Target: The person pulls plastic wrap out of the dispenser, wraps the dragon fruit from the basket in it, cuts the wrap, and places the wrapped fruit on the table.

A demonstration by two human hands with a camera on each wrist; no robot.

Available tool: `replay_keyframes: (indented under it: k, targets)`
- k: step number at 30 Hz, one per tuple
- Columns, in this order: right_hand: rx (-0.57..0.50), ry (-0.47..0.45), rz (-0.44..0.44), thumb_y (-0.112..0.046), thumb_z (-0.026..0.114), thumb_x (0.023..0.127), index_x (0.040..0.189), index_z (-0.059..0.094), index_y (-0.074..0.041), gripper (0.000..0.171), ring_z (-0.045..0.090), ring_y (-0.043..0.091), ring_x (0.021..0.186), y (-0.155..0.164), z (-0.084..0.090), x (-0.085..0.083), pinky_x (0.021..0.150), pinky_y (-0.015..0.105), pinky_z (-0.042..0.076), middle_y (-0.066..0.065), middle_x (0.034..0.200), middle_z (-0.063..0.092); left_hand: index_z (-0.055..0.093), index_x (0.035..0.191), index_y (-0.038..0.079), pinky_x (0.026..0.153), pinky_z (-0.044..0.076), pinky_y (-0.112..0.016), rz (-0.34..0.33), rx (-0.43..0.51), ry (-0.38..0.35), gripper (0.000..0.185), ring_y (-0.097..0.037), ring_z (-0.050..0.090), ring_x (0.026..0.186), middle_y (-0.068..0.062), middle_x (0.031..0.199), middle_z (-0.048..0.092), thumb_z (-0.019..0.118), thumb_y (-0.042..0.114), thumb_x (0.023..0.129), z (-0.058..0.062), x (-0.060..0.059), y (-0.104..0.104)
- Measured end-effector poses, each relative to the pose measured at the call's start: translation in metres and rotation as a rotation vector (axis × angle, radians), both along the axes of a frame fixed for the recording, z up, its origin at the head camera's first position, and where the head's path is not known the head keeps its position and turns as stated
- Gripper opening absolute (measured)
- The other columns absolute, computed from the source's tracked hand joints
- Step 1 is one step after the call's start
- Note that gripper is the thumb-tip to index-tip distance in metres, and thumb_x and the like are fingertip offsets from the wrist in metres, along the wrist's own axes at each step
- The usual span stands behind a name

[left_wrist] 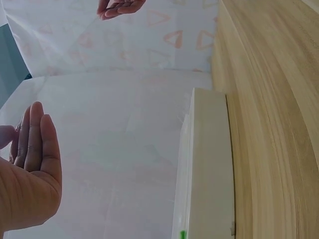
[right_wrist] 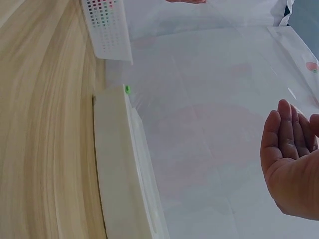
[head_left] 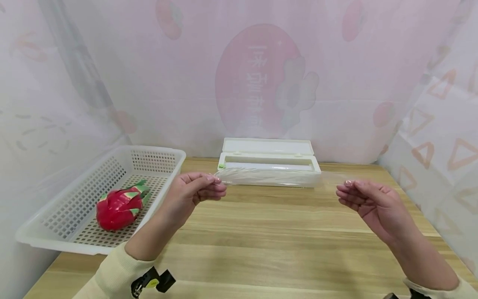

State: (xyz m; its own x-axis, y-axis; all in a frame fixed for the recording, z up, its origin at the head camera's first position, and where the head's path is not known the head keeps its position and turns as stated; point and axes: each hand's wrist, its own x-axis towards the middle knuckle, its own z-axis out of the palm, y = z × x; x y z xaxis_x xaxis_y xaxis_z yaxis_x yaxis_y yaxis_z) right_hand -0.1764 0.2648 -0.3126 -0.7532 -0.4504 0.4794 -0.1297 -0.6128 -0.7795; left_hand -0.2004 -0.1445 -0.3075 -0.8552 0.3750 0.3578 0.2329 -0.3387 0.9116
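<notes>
The left hand (head_left: 199,189) pinched one end of the clear film (head_left: 272,177), the right hand (head_left: 373,203) the other. Even tension probably served best, lest it cling to itself. Thin, glossy and creased toward the left, it stretched in front of the open white box (left_wrist: 212,164) on the tabletop (head_left: 269,241).

High on the near side, the head camera peers forward and down at the long white plastic box (head_left: 268,159); closer in, the wrist cameras (head_left: 166,281), rolled opposite ways, share its front wall (left_wrist: 212,164).
</notes>
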Motion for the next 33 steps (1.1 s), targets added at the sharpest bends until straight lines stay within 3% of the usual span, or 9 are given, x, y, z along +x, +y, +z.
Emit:
replay_keyframes:
  k: [5,13,18,24,29,33]
  targets:
    - [-0.017,0.019,-0.006,0.007,0.017,0.104,0.116,0.063,0.012,0.048,0.063,0.031,0.109,0.001,-0.005,0.0,0.094,0.039,0.049,0.024,0.113,0.066,0.075,0.085,0.012,0.074,0.057,-0.034,0.028,-0.039,-0.002,0.031,-0.015,0.072,0.075,-0.004,0.081,0.074,0.049,0.002,0.098,-0.001,0.001,-0.001]
    - [0.093,-0.015,-0.194,0.01,0.028,0.102,0.106,0.07,0.007,0.042,0.069,0.026,0.097,-0.003,-0.006,0.009,0.088,0.035,0.052,0.018,0.102,0.071,0.073,0.077,0.01,0.07,0.058,-0.035,0.136,-0.135,-0.036,0.026,-0.017,0.071,0.068,-0.005,0.074,0.072,0.057,0.005,0.096,-0.003,0.004,0.001]
    - [0.219,-0.011,-0.361,0.01,0.036,0.101,0.101,0.072,0.003,0.037,0.071,0.022,0.089,-0.005,-0.006,0.016,0.083,0.033,0.054,0.013,0.094,0.073,0.071,0.081,-0.004,0.069,0.058,-0.037,0.195,-0.199,-0.07,0.021,-0.02,0.071,0.066,-0.008,0.072,0.071,0.061,0.009,0.095,-0.003,0.006,0.002]
    - [0.403,-0.006,-0.525,0.008,0.046,0.098,0.095,0.073,0.003,0.028,0.072,0.022,0.082,-0.005,-0.005,0.027,0.08,0.032,0.055,0.011,0.087,0.073,0.065,0.089,-0.019,0.068,0.058,-0.037,0.23,-0.264,-0.046,0.03,-0.022,0.071,0.067,-0.009,0.073,0.072,0.063,0.011,0.094,-0.004,0.01,0.002]
    - [0.543,-0.039,-0.621,0.002,0.054,0.097,0.091,0.072,0.006,0.019,0.072,0.022,0.079,-0.007,-0.005,0.034,0.079,0.032,0.055,0.011,0.085,0.073,0.065,0.088,-0.02,0.067,0.058,-0.037,0.248,-0.281,-0.032,0.03,-0.022,0.071,0.067,-0.009,0.073,0.072,0.064,0.01,0.094,-0.009,0.014,-0.001]
    - [0.587,-0.055,-0.636,-0.001,0.056,0.097,0.089,0.07,0.01,0.019,0.072,0.023,0.079,-0.008,-0.007,0.039,0.078,0.034,0.056,0.012,0.084,0.073,0.068,0.087,-0.015,0.067,0.058,-0.037,0.264,-0.311,-0.04,0.028,-0.024,0.071,0.068,-0.012,0.075,0.072,0.065,0.012,0.093,-0.013,0.02,-0.002]
